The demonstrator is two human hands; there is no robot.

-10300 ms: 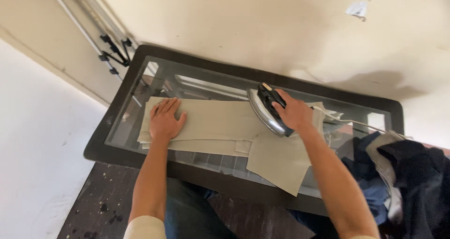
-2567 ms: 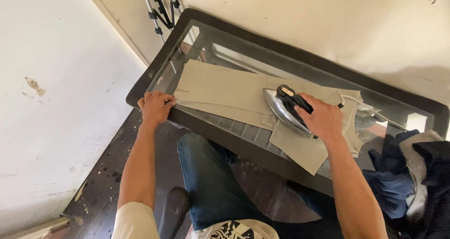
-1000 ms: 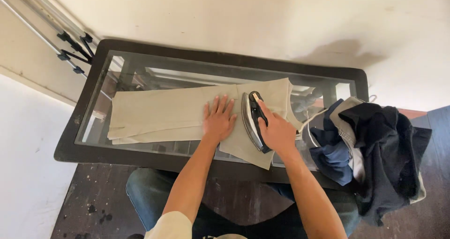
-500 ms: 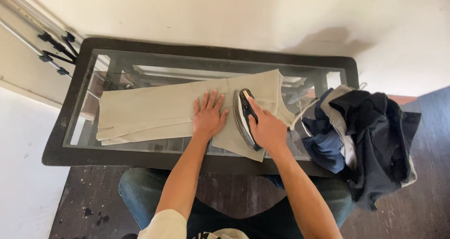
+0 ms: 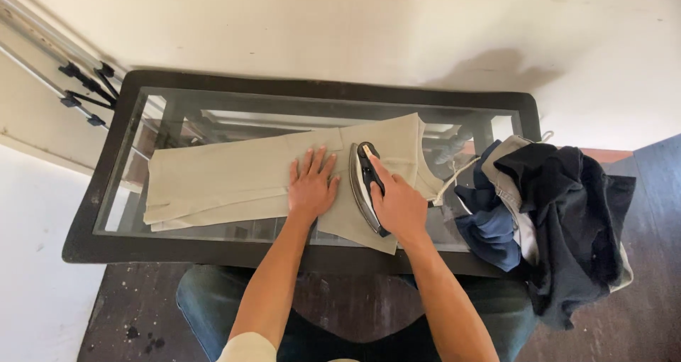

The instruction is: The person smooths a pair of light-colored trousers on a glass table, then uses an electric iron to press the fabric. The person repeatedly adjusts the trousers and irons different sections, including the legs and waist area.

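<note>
One pair of beige trousers (image 5: pixel 234 181) lies flat along a glass-topped table with a black frame (image 5: pixel 99 213), legs running out to the left and the waist end to the right, where a corner of cloth hangs toward the near edge. The fabric looks thin and mostly smooth, with a long seam line down the leg. The pressing stroke appears to be in hand: the right hand (image 5: pixel 399 207) is closed around the black handle of a silver iron (image 5: pixel 363 184) standing on the cloth near the waist, while the left hand (image 5: pixel 312 186) lies open and flat, fingers spread, on the fabric just beside it. A further stroke would call for keeping the cloth taut and those fingers out of the soleplate's way. A heap of dark clothes (image 5: pixel 550 220) sits at the table's right end.
</note>
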